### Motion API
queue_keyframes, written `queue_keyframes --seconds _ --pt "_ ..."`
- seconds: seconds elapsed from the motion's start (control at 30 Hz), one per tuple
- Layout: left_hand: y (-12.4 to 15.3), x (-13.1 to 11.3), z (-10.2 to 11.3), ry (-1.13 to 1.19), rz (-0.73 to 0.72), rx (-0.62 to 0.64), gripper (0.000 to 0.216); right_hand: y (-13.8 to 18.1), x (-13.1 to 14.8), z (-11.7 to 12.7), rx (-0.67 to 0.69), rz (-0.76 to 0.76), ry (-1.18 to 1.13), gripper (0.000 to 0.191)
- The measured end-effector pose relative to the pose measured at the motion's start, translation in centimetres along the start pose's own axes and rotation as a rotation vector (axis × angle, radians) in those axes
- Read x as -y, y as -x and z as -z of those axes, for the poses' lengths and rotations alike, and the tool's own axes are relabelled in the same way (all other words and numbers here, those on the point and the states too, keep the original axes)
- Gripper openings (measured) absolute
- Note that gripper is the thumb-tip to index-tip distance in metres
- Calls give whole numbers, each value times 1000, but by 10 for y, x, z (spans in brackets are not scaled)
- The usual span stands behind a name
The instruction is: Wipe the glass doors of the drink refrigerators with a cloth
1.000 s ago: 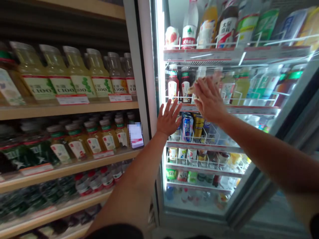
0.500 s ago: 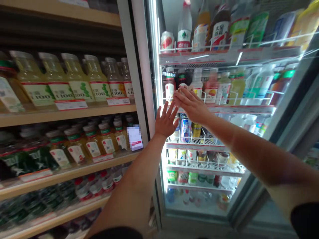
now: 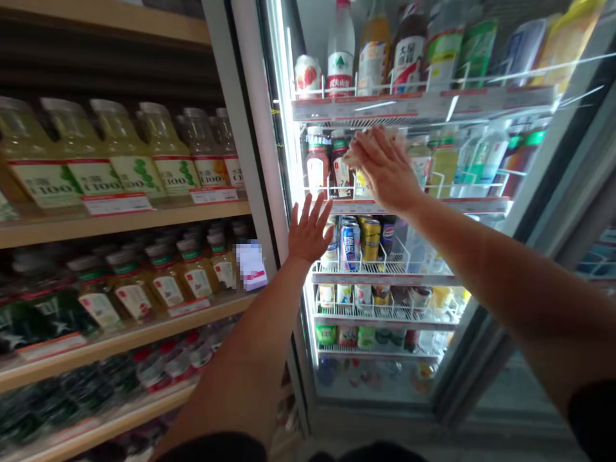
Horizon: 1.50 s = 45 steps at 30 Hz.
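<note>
My left hand (image 3: 310, 234) is open, its fingers spread and pointing up, near the left edge of a lit drinks fridge's glass front. Nothing is in it. Higher and to the right, my right hand (image 3: 389, 176) lies flat with its fingers nearly together before the same glass. A pale, crumpled cloth (image 3: 354, 158) shows at the edge of its fingers; most of it is hidden beneath them. Behind the glass, dark bottles (image 3: 317, 163) stand left of my right hand, and a blue can (image 3: 350, 244) is on the shelf below.
Wooden shelves (image 3: 206, 212) with rows of juice bottles (image 3: 168, 157) stand on the left. A pale upright frame (image 3: 250, 115) separates them from the fridge. A partly pixelated white card or screen (image 3: 253, 273) sits at the shelf's end. Another fridge door frame (image 3: 486, 346) is on the right.
My right hand has moved right and slightly up, away from my left hand, with the pale cloth under it. My left hand stays spread at the glass. The view has shifted slightly right.
</note>
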<state>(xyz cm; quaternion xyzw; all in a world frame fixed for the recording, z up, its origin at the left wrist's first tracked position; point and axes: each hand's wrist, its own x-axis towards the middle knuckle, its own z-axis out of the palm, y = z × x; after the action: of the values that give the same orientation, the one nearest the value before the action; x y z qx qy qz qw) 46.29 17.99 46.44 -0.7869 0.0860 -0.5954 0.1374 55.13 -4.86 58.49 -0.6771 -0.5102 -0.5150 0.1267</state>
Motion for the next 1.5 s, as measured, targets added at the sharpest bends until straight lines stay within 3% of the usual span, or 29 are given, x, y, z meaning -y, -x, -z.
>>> queue_keyframes --seconds 0.1,0.3,0.53,0.73,0.93,1.1,1.23,1.37,1.5 --pt "0 0 -1 17 11 2 63 12 -4 6 -67 -80 -9 62" --pt "-1 1 -1 62 25 23 65 38 -11 18 41 -39 9 56" --pt "-1 1 0 52 15 -11 63 60 -32 25 -92 -218 72 59" --pt "-2 1 2 103 52 46 63 76 -51 41 10 -136 110 54" --pt "-3 1 1 108 67 62 63 101 -72 41 -132 -285 176 58" --pt "-3 2 1 126 57 39 63 122 -85 47 -68 -280 183 58" --pt "-3 2 0 121 56 36 64 126 -107 61 -144 -401 213 60" --pt "-4 1 1 122 60 32 62 162 -108 50 -222 -516 224 64" --pt "-4 1 2 128 70 46 63 181 -124 51 -228 -513 174 66"
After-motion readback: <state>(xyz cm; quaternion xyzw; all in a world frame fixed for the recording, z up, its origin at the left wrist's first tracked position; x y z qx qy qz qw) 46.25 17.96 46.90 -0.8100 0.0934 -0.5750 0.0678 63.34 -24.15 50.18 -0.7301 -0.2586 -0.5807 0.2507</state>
